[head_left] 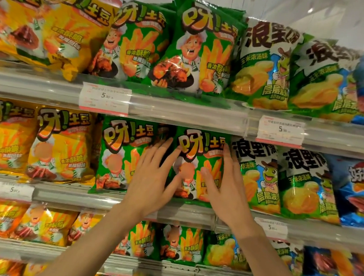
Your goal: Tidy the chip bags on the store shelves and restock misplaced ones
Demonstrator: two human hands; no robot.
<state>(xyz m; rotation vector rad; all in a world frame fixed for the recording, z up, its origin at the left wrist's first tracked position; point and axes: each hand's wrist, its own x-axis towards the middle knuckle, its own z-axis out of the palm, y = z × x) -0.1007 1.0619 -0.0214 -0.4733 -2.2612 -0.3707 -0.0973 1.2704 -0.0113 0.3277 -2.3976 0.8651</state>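
The green chip bag (198,161) on the middle shelf stands packed tight: a second green bag (120,154) just left of it with only a dark narrow gap between, a white-and-green bag (255,173) touching its right edge, the shelf rail (178,113) close above it, and open aisle in front

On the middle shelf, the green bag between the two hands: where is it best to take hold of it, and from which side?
Probably by its two vertical side edges, coming straight from the front. The green bag stands upright facing out, the shelf lip hides its bottom, and neighbours crowd both sides. The left hand and right hand already lie open at those edges.
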